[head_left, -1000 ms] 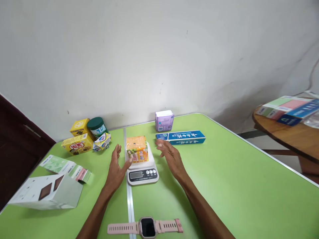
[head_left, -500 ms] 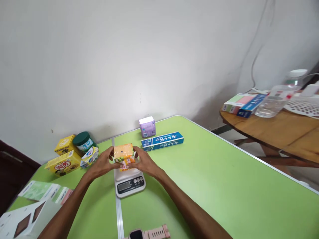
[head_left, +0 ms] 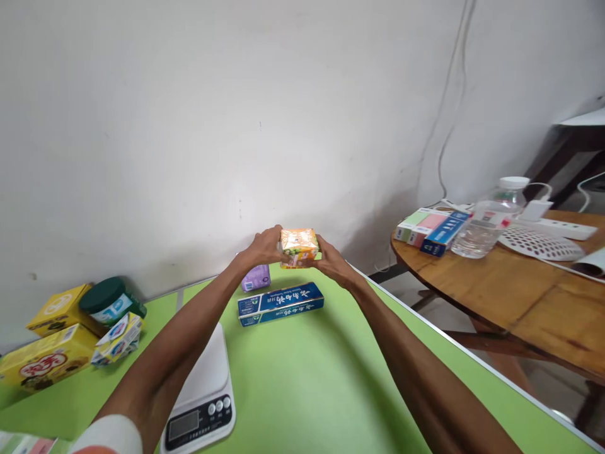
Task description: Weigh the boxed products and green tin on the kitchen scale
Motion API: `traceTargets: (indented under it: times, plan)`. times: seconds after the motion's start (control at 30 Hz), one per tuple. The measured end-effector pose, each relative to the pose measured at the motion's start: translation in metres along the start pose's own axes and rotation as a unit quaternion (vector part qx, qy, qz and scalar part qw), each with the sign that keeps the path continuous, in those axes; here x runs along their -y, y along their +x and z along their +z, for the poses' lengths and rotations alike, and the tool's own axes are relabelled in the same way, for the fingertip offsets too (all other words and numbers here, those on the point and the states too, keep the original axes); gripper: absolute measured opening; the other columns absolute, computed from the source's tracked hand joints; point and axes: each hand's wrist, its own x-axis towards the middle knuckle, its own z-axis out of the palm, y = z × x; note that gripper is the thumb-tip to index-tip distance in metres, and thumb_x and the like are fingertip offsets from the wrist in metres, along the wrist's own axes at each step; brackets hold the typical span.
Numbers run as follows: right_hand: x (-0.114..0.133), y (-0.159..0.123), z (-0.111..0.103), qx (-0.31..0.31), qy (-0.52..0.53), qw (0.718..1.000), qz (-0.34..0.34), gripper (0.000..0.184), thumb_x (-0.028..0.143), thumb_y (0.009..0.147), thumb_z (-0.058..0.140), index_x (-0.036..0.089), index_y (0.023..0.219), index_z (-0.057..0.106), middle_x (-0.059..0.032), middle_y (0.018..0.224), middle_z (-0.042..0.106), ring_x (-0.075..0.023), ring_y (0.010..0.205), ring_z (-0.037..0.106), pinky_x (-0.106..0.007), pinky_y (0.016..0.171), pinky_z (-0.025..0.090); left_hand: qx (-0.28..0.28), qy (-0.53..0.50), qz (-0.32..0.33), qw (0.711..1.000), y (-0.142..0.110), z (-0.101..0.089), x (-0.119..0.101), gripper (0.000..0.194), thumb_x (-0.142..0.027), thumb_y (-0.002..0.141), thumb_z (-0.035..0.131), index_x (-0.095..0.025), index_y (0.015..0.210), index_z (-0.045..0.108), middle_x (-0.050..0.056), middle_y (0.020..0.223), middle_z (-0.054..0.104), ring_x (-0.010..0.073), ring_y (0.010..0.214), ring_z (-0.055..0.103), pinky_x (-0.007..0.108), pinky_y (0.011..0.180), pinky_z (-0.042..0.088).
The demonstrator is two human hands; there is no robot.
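Observation:
An orange plastic-wrapped packet (head_left: 299,247) with green print is held up between both hands near the far edge of the table. My left hand (head_left: 265,246) grips its left side and my right hand (head_left: 331,260) its right side. Just behind my left hand, partly hidden by it, stands a purple package (head_left: 256,277). Below the packet lies a long blue toothpaste box (head_left: 281,302). A white kitchen scale (head_left: 201,394) sits nearer to me, partly covered by my left forearm, with nothing visible on its plate.
On the left of the green table (head_left: 283,391) stand yellow boxes (head_left: 50,359), a green-lidded tub (head_left: 112,301) and a small yellow-white box (head_left: 118,339). A round wooden table (head_left: 472,284) at right holds small boxes (head_left: 432,228), a water bottle (head_left: 489,221) and a power strip (head_left: 560,228).
Both hands have lifted the orange packet off the scale and carried it right and away from me, above the toothpaste box. The view has turned to the right.

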Motion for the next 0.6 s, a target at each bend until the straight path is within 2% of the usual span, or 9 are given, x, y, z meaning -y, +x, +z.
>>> traceTargets:
  times: [0.13,0.27,0.37,0.47,0.53,0.6]
  plan:
    - [-0.046,0.027,-0.004,0.026,0.005,0.999,0.037,0.073,0.030,0.061,0.085,0.022,0.128,0.056,-0.0082,0.123,0.072,-0.0291,0.112,0.067,-0.043,0.095,0.056,0.034,0.008,-0.046,0.998,0.033,0.025,0.014,0.050,-0.034,0.067,0.083,-0.020,0.105,0.053,0.009,0.113,0.069,0.0298,0.104,0.065,0.037,0.085,0.049]
    - [-0.077,0.044,0.004,0.068,-0.010,0.997,0.046,0.070,0.028,0.060,0.084,0.023,0.124,0.059,-0.0075,0.125,0.072,-0.0287,0.113,0.067,-0.044,0.099,0.054,0.051,0.011,-0.062,0.997,0.036,0.033,0.033,0.052,-0.033,0.072,0.079,-0.018,0.115,0.055,0.013,0.123,0.068,0.0316,0.114,0.064,0.041,0.094,0.049]
    - [-0.089,0.054,0.007,0.105,-0.026,0.992,0.059,0.065,0.032,0.059,0.085,0.023,0.120,0.062,-0.0083,0.126,0.071,-0.0291,0.110,0.067,-0.045,0.097,0.055,0.022,0.007,-0.047,0.999,0.022,0.025,0.050,0.068,-0.041,0.077,0.076,-0.017,0.135,0.048,0.017,0.144,0.056,0.0318,0.132,0.055,0.043,0.107,0.045]
    - [-0.096,0.063,0.007,0.139,-0.008,0.988,0.066,0.064,0.036,0.062,0.085,0.023,0.120,0.064,-0.0095,0.128,0.071,-0.0292,0.108,0.067,-0.045,0.095,0.056,-0.039,0.023,-0.045,0.998,-0.005,0.016,0.074,0.094,-0.051,0.072,0.080,-0.014,0.147,0.037,0.023,0.154,0.045,0.0375,0.141,0.046,0.050,0.114,0.040]
    - [-0.100,0.069,0.009,0.156,0.017,0.986,0.064,0.065,0.034,0.063,0.086,0.022,0.122,0.064,-0.0102,0.129,0.071,-0.0291,0.109,0.068,-0.045,0.096,0.056,-0.036,0.044,-0.093,0.994,-0.025,0.015,0.091,0.105,-0.060,0.065,0.083,-0.011,0.147,0.037,0.027,0.150,0.046,0.0427,0.138,0.048,0.052,0.109,0.044]
    - [-0.103,0.074,0.012,0.169,0.043,0.982,0.066,0.065,0.031,0.064,0.085,0.021,0.124,0.063,-0.0108,0.129,0.071,-0.0292,0.110,0.068,-0.044,0.095,0.057,-0.001,0.046,-0.154,0.987,-0.040,0.021,0.106,0.104,-0.065,0.062,0.082,-0.010,0.141,0.044,0.027,0.141,0.053,0.0440,0.129,0.055,0.052,0.101,0.049]
